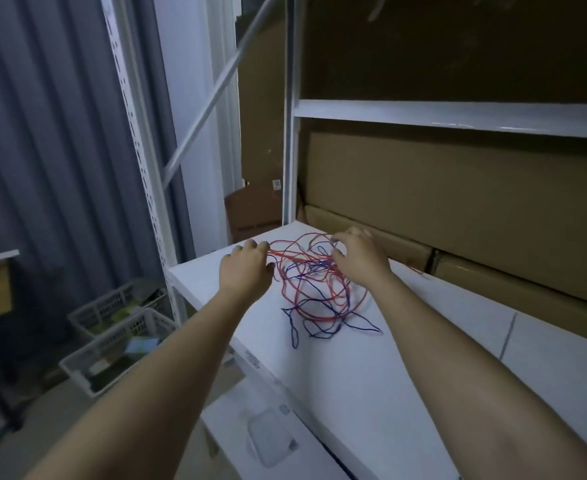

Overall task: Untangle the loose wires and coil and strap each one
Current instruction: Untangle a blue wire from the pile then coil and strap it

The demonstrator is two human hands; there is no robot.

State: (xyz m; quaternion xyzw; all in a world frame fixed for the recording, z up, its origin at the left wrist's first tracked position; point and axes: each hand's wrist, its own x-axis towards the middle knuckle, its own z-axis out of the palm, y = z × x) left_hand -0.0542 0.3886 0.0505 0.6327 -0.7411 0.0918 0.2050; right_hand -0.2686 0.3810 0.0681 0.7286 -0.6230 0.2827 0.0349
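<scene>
A tangle of thin red wire (pixel 314 287) and blue wire (pixel 319 332) lies on the white shelf board (pixel 371 375). The red loops sit mostly on top, and blue loops trail toward the front. At the tangle's left edge my left hand (pixel 247 268) pinches a few red strands. My right hand (pixel 357 258) reaches into the far right side of the pile with its fingers curled round red strands. The strands between the two hands look pulled fairly straight. No strap shows anywhere.
Cardboard boxes (pixel 458 202) fill the rack behind the shelf, close to my right hand. White rack uprights (pixel 290 150) stand at the back left. Grey plastic baskets (pixel 118 341) sit on the floor at the left, by a blue curtain.
</scene>
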